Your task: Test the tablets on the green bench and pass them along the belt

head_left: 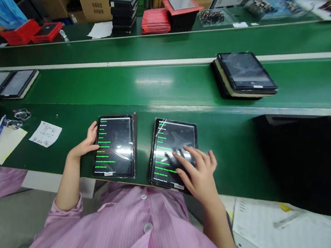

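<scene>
the right tablet (163, 139) lies screen up at the near edge of the green counter (230, 135), a mostly green list lit on it. the right hand (200, 171) is over the right tablet, its grip apart, fingers spread; whether the fingertips touch the glass, i cannot tell. just left of the right tablet lies the left tablet (118, 146), showing a similar list. farther left of the right tablet, the left hand (87, 145) is at the left tablet's outer edge, its grip apart too. a handwritten note (45, 133) lies well left of the right tablet.
</scene>
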